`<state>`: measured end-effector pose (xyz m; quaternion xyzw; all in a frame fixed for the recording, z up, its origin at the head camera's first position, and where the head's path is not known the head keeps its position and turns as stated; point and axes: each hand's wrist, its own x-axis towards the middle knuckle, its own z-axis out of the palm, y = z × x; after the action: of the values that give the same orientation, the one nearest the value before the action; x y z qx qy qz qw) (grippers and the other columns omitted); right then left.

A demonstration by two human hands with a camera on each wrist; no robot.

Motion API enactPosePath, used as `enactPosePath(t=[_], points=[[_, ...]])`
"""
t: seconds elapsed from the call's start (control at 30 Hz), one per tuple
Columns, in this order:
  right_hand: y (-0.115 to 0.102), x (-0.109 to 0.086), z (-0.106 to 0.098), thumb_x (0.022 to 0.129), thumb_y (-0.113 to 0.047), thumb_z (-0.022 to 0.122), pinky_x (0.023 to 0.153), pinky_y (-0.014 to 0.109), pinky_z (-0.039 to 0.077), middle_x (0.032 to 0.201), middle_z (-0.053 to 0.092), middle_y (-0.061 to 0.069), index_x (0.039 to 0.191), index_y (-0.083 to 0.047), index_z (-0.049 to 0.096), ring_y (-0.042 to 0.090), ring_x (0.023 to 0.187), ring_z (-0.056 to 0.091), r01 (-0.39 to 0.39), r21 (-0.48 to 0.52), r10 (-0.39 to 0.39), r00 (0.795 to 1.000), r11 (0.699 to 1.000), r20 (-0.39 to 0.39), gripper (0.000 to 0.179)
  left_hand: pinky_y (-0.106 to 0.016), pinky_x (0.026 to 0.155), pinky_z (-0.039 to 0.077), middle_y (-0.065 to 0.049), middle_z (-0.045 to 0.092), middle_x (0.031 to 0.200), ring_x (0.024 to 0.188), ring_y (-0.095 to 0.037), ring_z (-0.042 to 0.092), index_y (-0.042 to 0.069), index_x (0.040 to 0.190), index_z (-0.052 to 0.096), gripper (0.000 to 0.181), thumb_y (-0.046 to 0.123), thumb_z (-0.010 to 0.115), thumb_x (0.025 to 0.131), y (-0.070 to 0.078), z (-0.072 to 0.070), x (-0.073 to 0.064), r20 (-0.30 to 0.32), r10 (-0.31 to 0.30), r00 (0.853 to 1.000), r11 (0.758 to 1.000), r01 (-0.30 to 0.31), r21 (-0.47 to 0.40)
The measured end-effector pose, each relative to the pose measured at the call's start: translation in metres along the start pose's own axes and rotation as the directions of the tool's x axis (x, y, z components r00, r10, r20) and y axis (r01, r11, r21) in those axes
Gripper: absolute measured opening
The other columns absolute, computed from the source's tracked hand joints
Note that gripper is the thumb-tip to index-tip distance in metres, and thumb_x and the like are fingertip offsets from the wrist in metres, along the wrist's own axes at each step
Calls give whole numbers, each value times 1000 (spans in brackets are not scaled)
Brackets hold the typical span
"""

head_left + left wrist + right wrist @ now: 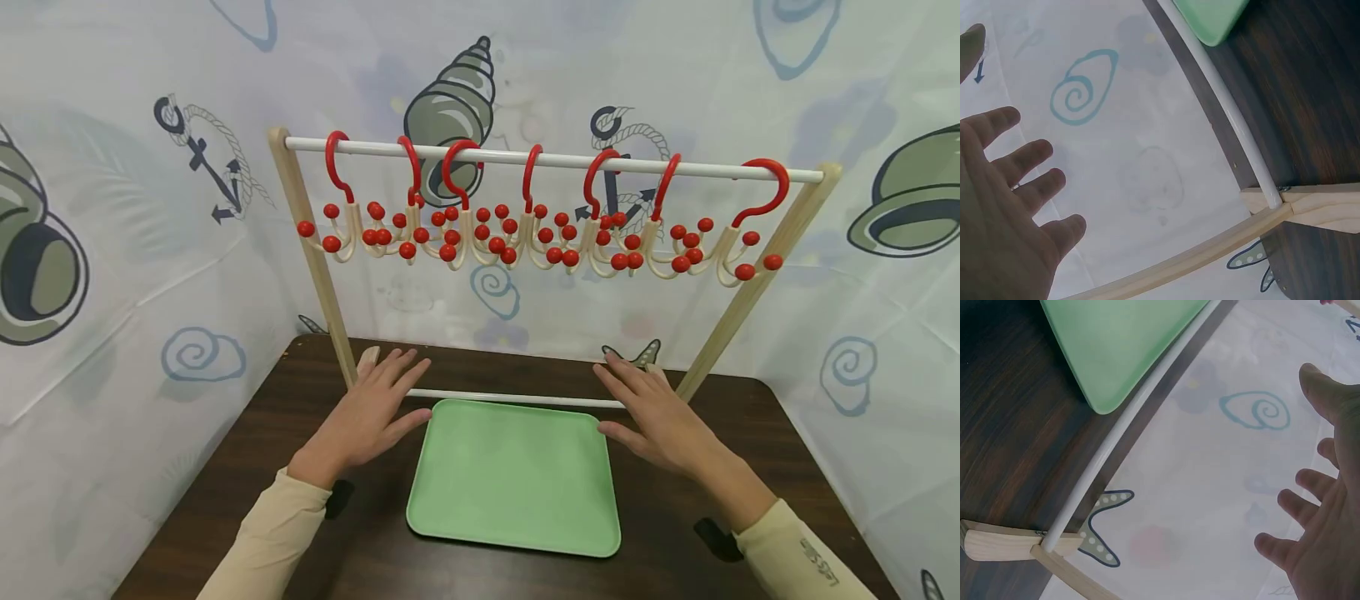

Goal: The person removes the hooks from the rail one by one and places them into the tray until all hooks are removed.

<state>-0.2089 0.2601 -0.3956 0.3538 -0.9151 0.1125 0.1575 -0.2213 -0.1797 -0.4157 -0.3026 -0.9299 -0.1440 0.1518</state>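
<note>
My left hand (371,412) hovers with spread fingers by the left edge of a green tray (513,479). On the opposite side my right hand (660,417) is likewise spread, its thumb close to the tray's right corner. Neither hand holds anything; both wrist views show the left palm (997,231) and right palm (1329,544) bare. Beyond them stands a wooden rack with a white top rod (502,157). Several red-hooked hangers (457,175) hang from it, their cream prongs tipped with red balls (447,252).
The rack's wooden legs (318,275) slant down to the dark brown table (360,533), joined low by a white bar (517,400). Patterned cloth walls (187,292) with shells and anchors enclose the table at the back and sides.
</note>
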Motion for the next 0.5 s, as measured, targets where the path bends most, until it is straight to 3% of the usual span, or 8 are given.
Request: enactPosePath(t=[0.17,0.23,0.3,0.37,0.4,0.5], points=[[-2,0,-1,88,-35,72,108,61,19,156,32,13,151,-7,37,34,139,35,4,-1,-4,1000,1000,-12,77,-60,111,16,-14,30,156,146,-34,20,14,153,34,72,53,54,96,-1,2,-1,4,-26,1000,997,27,-67],[-3,0,-2,87,-35,73,107,61,23,155,35,12,150,-8,40,32,137,39,-2,-4,2,1000,1000,-24,76,-57,110,24,-12,35,153,143,-31,27,16,151,38,68,49,58,96,-2,3,-2,-51,-31,998,994,25,-108],[-5,1,-5,87,-34,73,106,60,27,152,40,11,148,-9,42,32,133,44,-18,-2,18,999,1000,-41,73,-53,103,36,-8,43,148,136,-28,40,16,147,46,60,42,63,95,-3,5,-2,-144,-38,989,990,18,-139],[-8,1,-9,87,-32,74,103,57,35,148,45,11,145,-9,47,32,128,49,-35,-6,34,997,999,-71,68,-49,94,44,-5,52,138,126,-25,50,16,139,55,50,32,68,93,-5,8,-3,-272,-61,960,986,15,-166],[-11,1,-11,87,-32,74,101,56,37,146,48,10,143,-10,50,32,127,51,-47,-8,46,995,999,-85,65,-48,90,47,-3,57,132,121,-24,54,16,134,60,45,26,70,91,-6,9,-3,-339,-80,937,983,19,-180],[-18,1,-19,86,-31,75,95,52,44,138,56,7,135,-12,59,32,122,55,-62,-20,58,989,998,-133,55,-45,76,49,-4,65,115,100,-22,63,13,120,69,33,15,72,88,-13,14,-5,-496,-188,848,972,88,-218]])
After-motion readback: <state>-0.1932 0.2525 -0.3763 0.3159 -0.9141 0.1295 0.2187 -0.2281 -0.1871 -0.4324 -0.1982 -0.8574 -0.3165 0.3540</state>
